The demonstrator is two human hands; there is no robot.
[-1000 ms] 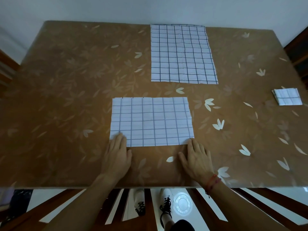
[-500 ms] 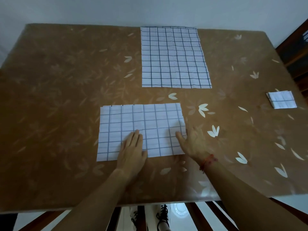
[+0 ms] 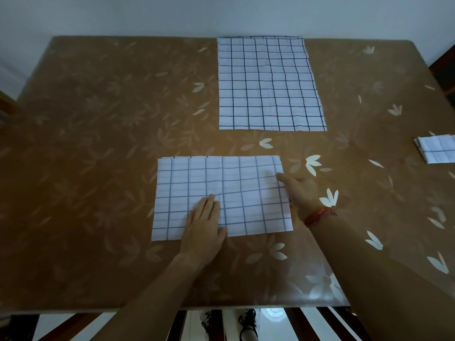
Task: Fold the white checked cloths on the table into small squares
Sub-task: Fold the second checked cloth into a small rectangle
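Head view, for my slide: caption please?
Left hand pins half-folded cloth; right hand at its right edge.

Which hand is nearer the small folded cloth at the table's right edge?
Right. The right hand is at the near cloth's right edge, toward the folded cloth; the left hand presses its middle.

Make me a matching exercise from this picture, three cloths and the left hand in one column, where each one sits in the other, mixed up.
Things:
1. Near cloth
2. Far cloth
3. Small folded cloth
4. Left hand

Places or states:
A. At the table's right edge, already a small stack
B. Flat on the near cloth, over its near edge
C. Spread by the table's far edge
D. Half-folded, under both hands, right hand at its right edge

Pairs: 1-D, 2-C, 3-A, 4-B
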